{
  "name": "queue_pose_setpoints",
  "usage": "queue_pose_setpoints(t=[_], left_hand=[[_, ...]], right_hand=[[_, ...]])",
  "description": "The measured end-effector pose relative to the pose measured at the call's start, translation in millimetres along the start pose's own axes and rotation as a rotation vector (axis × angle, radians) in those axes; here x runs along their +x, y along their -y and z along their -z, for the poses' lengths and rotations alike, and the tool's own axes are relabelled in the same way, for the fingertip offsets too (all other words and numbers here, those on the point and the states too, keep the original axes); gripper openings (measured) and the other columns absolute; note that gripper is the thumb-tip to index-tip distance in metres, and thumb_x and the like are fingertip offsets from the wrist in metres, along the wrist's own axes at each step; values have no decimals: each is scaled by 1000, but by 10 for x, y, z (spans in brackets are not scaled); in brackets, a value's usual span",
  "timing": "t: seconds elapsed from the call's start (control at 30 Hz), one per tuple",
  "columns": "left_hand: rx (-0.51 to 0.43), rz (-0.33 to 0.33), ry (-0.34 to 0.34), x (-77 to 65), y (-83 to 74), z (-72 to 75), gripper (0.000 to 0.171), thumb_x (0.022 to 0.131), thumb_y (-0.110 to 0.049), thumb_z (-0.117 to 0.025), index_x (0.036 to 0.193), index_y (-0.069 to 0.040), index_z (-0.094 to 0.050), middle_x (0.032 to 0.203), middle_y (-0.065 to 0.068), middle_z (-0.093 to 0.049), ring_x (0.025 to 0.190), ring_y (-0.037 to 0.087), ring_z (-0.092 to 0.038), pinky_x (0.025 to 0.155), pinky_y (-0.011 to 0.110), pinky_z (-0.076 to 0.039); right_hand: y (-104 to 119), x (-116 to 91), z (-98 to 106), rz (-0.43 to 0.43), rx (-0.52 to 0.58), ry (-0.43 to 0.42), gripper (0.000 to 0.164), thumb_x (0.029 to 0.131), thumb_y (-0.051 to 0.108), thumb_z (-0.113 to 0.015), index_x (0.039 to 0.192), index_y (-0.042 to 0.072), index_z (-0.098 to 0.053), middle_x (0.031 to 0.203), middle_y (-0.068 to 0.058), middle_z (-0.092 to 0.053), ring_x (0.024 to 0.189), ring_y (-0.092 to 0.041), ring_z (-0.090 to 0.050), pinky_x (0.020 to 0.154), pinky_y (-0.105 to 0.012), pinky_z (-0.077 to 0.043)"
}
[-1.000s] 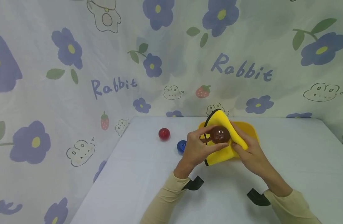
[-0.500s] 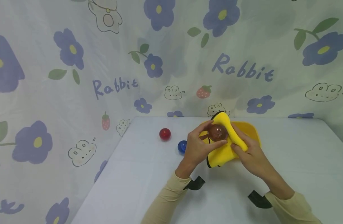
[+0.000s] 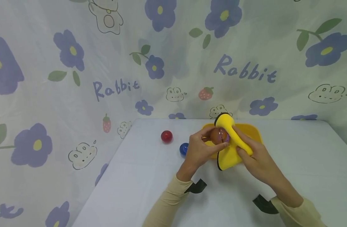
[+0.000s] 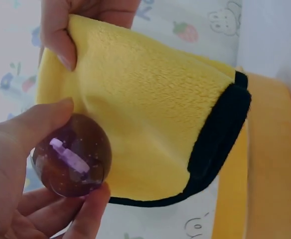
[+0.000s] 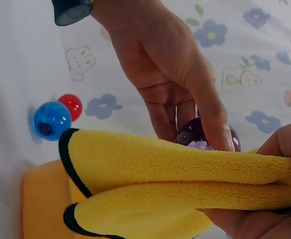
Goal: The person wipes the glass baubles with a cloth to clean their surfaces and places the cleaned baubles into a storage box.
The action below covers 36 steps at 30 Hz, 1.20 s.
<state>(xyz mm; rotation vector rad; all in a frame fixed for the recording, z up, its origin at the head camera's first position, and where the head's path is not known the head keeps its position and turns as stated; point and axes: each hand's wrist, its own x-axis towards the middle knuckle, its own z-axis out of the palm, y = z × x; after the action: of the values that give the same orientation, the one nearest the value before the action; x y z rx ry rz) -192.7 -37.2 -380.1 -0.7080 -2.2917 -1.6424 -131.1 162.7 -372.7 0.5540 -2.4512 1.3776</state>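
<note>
My left hand [image 3: 200, 151] holds a clear dark purple-brown ball [image 4: 78, 162] between its thumb and fingers. Inside the ball a small light purple shape shows. A plush yellow cloth with black edging [image 4: 140, 99] is gripped, folded over, in my right hand [image 3: 254, 157]. In the head view the cloth lies right against the ball's right side. From the right wrist view, the folded cloth [image 5: 135, 159] hides the lower part of the ball [image 5: 195, 133].
Behind the hands stands a yellow bin [image 3: 254, 129], partly covered by the cloth; its inside is hidden. On the white table [image 3: 133, 176] to the left rest a red ball [image 3: 166, 136] and a blue ball [image 3: 184, 148]. A flowered curtain [image 3: 184, 69] hangs at the back.
The cloth has folded further and its black-edged side has shifted right, uncovering more of the bin. The ball has turned, bringing its purple inner shape into sight. My right hand has moved slightly right.
</note>
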Motion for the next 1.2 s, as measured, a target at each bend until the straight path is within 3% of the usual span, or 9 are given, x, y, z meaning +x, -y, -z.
queue_pose_setpoints(t=[0.33, 0.7, 0.97, 1.2], left_hand=[[-9, 66, 62, -36, -27, 20, 56, 80, -29, -90, 131, -15, -70, 118, 0, -77, 102, 4, -71, 88, 23, -62], [-31, 43, 121, -59, -12, -9, 55, 80, -25, -91, 130, -13, -71, 120, -1, -76, 102, 3, -69, 87, 21, -62], [19, -32, 141, -81, -58, -28, 57, 79, -21, -91, 130, -8, -70, 122, 3, -75, 106, 5, -72, 86, 17, -60], [91, -156, 114, -99, -56, -37, 60, 79, -20, -92, 132, -6, -68, 125, 8, -74, 110, 12, -74, 81, 15, -60]], right_hand=[[-30, -11, -14, 84, -67, -22, 66, 99, -6, -54, 159, 21, -43, 119, -16, -63, 62, -9, -46, 53, -21, -48], [-123, 31, -32, 90, -85, -3, 66, 98, -7, -53, 157, 22, -45, 138, -17, -62, 53, -8, -39, 49, -20, -42], [-162, 26, -14, 66, -34, 6, 65, 99, -6, -51, 158, 21, -44, 138, -18, -60, 63, -9, -47, 53, -21, -48], [-216, 40, -53, 28, 91, 2, 63, 100, -6, -49, 159, 17, -42, 147, -21, -53, 79, -12, -53, 60, -22, -54]])
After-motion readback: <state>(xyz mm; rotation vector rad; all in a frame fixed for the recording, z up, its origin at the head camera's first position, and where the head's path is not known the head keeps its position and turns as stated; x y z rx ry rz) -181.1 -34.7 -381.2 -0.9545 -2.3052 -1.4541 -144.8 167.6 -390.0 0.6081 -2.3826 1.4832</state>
